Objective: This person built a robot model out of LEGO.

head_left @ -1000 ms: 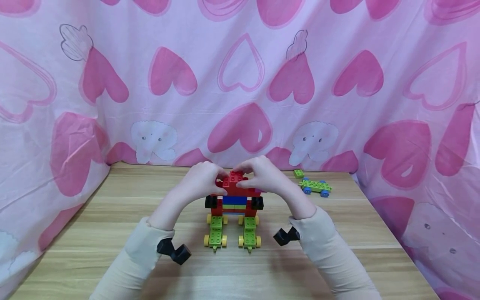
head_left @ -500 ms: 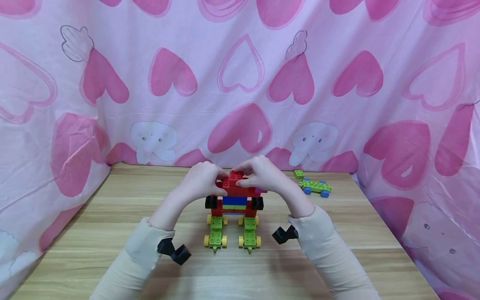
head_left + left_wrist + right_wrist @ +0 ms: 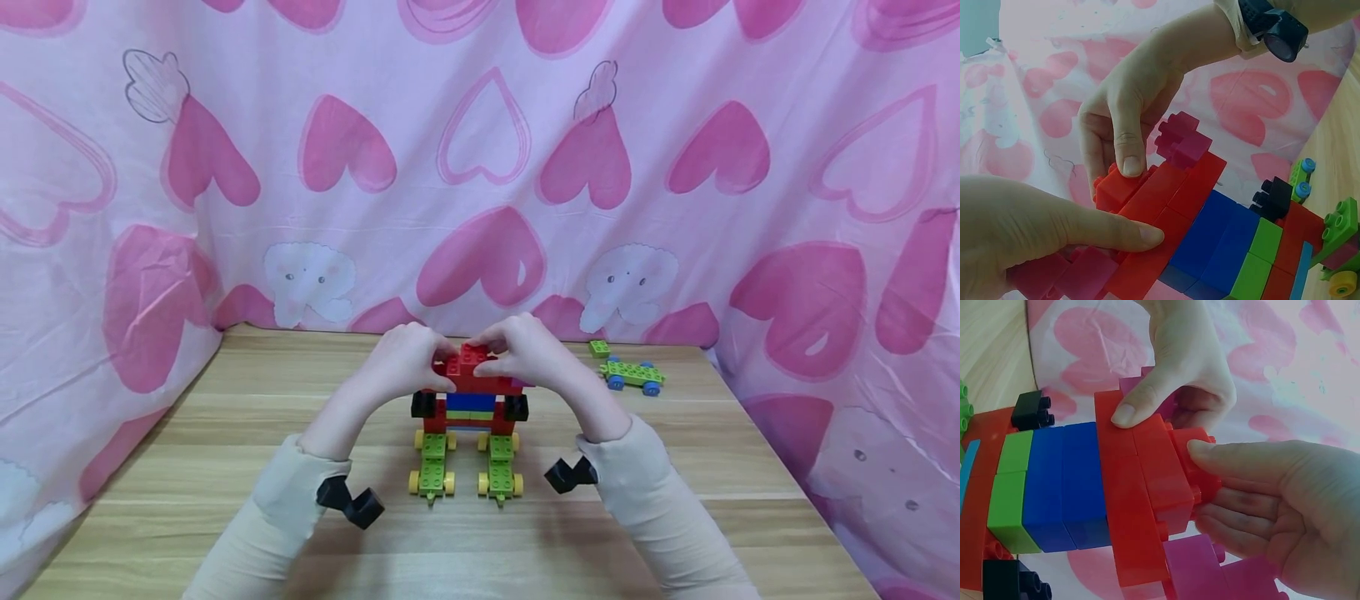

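Note:
A robot-like figure of building bricks (image 3: 470, 403) stands at the middle of the table, with red, blue and green layers and black bricks (image 3: 517, 407) at its sides. Its feet are two green wheeled bases (image 3: 431, 475) with yellow wheels. My left hand (image 3: 401, 362) grips the wide red layer, thumb flat on its near face; its other fingers go behind. At the very top, my right hand (image 3: 525, 357) pinches a small red brick (image 3: 1192, 453) between thumb and fingers. This brick sits on a red brick (image 3: 1163, 478) below it. Magenta bricks (image 3: 1194, 565) jut out at the shoulders.
A green car base (image 3: 632, 373) with blue wheels stands at the back right, beside a small green brick (image 3: 598, 348). Behind the wooden table (image 3: 480, 550) hangs a pink heart-patterned curtain (image 3: 480, 167), which also closes in both sides.

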### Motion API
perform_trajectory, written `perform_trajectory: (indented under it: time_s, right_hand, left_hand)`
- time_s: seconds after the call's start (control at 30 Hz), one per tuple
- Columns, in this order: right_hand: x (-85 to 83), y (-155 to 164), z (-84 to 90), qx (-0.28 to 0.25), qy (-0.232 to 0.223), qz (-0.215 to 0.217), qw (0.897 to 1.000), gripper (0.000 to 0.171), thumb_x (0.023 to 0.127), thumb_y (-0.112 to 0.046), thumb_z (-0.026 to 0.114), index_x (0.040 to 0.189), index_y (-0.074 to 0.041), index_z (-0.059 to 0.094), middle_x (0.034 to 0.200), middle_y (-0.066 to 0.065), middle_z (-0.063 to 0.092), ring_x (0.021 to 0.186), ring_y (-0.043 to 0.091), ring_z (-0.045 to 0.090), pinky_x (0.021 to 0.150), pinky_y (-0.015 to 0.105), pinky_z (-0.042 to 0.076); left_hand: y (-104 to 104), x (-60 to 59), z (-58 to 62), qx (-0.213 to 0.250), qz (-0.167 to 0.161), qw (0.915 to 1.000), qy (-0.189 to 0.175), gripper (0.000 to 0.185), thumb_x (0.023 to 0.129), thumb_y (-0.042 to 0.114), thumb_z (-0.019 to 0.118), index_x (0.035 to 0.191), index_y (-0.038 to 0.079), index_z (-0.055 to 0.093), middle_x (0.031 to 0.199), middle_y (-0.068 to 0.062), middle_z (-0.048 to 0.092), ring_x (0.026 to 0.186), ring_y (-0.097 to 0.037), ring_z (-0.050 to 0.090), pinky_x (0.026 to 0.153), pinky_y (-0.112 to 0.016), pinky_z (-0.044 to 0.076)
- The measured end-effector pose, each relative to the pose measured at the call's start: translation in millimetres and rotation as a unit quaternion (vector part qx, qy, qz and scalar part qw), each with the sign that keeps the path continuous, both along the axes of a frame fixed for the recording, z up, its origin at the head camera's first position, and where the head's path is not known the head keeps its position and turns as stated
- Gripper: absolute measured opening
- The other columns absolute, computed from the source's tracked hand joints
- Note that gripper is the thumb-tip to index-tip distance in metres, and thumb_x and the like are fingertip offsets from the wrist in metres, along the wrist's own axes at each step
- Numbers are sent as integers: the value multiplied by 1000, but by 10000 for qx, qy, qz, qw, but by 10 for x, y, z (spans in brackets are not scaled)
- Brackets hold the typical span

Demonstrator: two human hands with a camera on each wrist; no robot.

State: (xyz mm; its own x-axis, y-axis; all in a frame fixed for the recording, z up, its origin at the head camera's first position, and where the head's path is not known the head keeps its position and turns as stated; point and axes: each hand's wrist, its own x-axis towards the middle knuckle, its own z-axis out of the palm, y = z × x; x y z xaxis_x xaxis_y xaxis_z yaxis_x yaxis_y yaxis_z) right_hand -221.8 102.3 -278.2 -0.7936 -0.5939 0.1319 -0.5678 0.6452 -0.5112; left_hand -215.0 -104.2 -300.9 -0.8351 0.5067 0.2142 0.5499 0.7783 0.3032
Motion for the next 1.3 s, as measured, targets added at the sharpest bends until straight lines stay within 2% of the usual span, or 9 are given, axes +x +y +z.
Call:
perform_trajectory:
  time_s: [0.4, 0.9, 1.17, 1.3]
  right_hand:
    - [9, -40, 34, 225, 164, 32, 9996, 34, 82, -17, 80, 115, -9, 73, 105, 7, 75, 96, 21, 71, 84, 34, 59]
    - [-31, -9, -4, 61, 49, -23, 10000, 34, 80, -17, 81, 113, -10, 74, 105, 5, 75, 95, 20, 71, 83, 34, 59]
    - [-10, -31, -2, 359, 142, 88, 9992, 37, 83, -16, 79, 117, -8, 70, 108, 6, 74, 102, 21, 69, 91, 39, 57]
    - [-5, -35, -9, 413, 177, 154, 9989, 38, 83, -16, 78, 119, -7, 69, 109, 6, 73, 102, 21, 68, 91, 39, 57]
  left_hand:
    - [-6, -1, 3, -66, 49, 10000, 15, 32, 71, 31, 88, 98, 17, 78, 72, 8, 69, 63, -8, 56, 55, -24, 46]
    - [17, -13, 9, -114, 56, 9999, -60, 31, 72, 32, 87, 98, 18, 78, 76, 8, 70, 66, -8, 58, 58, -24, 48]
    - [11, -34, 31, -180, 3, 9996, -205, 31, 73, 33, 87, 96, 16, 76, 76, 8, 68, 66, -10, 56, 60, -25, 47]
    - [14, -15, 58, -369, 1, 9989, -277, 37, 73, 34, 87, 102, 13, 75, 85, 5, 71, 72, -11, 60, 66, -27, 52]
